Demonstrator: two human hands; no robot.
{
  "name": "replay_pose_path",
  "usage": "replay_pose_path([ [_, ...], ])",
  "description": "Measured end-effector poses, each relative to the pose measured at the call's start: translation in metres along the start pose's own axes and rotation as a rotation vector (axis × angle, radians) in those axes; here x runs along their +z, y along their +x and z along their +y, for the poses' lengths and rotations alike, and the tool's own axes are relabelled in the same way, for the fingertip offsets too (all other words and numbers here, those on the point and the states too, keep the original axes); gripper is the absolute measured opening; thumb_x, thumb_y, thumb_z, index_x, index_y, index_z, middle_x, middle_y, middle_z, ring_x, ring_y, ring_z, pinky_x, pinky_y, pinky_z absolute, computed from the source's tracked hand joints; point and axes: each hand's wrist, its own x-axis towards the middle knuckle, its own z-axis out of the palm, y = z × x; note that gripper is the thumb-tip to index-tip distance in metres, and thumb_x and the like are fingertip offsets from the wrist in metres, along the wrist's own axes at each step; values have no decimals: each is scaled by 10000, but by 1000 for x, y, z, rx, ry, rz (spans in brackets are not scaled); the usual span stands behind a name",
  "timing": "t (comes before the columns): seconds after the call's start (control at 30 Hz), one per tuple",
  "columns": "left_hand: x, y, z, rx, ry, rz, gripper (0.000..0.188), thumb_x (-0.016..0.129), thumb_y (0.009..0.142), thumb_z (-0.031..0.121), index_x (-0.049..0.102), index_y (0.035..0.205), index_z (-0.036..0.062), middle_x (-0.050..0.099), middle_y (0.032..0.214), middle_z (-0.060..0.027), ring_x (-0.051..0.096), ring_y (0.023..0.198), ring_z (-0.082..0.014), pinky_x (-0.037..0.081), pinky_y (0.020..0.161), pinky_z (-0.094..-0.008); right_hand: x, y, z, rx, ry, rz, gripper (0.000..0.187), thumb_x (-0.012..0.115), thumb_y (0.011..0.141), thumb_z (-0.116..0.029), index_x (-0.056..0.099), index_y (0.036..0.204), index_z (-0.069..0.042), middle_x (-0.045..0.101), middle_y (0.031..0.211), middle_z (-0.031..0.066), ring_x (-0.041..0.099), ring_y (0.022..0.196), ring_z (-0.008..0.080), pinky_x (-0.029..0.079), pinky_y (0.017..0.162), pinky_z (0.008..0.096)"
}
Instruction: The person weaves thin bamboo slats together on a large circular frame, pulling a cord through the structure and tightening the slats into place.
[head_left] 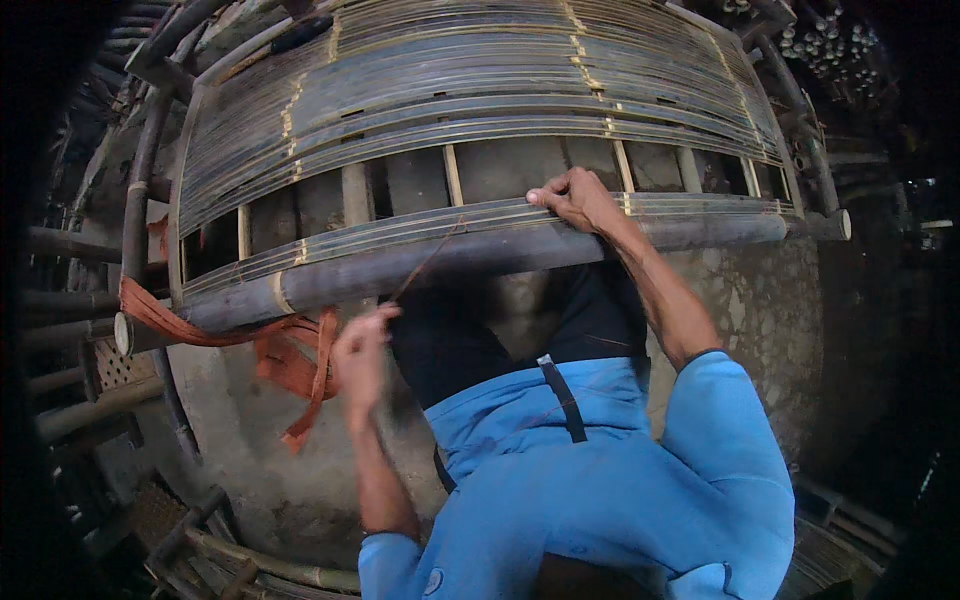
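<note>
A rack of long thin bamboo strips [440, 90] fills the far side. A narrow band of such strips [370, 235] lies along the thick bamboo pole [520, 250] in front of me. My right hand [580, 198] is closed at this band, thumb and fingers pinched on its upper edge; the fingertips' hold is partly hidden. My left hand [362, 350], somewhat blurred, is below the pole with its fingers closed on a thin reddish-brown cord [428, 262]. The cord slants up from the fingertips to the band of strips and looks taut.
Orange cloth strips [290, 350] hang from the pole's left end, close to my left hand. Bamboo posts [140, 220] stand at the left, and narrow wooden slats [453, 175] cross beneath the rack. My legs are under the pole, over a worn concrete floor [250, 440].
</note>
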Motion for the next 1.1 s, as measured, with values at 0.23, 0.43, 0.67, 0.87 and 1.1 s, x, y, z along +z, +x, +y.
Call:
replay_pose_path([
  [0.23, -268, -8, 50, 432, -859, -27, 348, 513, 1054, 128, 585, 1318, -88, 597, 1364, -180, 616, 1124, -197, 473, 935, -307, 9, 48, 6, -333, 301, -126, 403, 707, 934, -390, 755, 1135, -44, 769, 916, 154, 740, 906, 265, 551, 831, 389],
  [0.43, -72, 139, 90, 350, 640, 18, 431, 547, 861, 24, 729, 1247, 78, 739, 1210, -110, 684, 1129, -191, 503, 973, -323, 55, 100, -24, -277, 126, -211, 466, 666, 913, -251, 650, 1334, -51, 773, 972, 147, 742, 922, 270, 563, 864, 381],
  [0.67, 112, 232, 21, 90, 890, -65, 265, 697, 732, 27, 778, 984, 29, 738, 979, -259, 740, 939, -361, 579, 841, -417, 82, 119, -29, -220, 93, -228, 356, 700, 838, -186, 753, 1175, -86, 783, 896, 108, 753, 832, 249, 572, 809, 376],
  [0.87, 82, 234, 33, 128, 808, -206, 313, 755, 796, 72, 763, 1107, 35, 752, 1013, -244, 739, 771, -263, 567, 623, -355, 59, 105, -27, -208, 281, -199, 215, 649, 889, -198, 803, 981, -80, 783, 978, 84, 720, 885, 184, 555, 851, 331],
  [1.1, 83, 190, 94, -153, -586, -544, 749, 705, 885, 49, 392, 1565, 76, 728, 996, -138, 555, 623, -71, 306, 425, -176, 6, 65, -26, -392, 1141, -440, 197, 605, 1004, -181, 710, 1052, -21, 716, 960, 23, 653, 810, 132, 509, 780, 278],
])
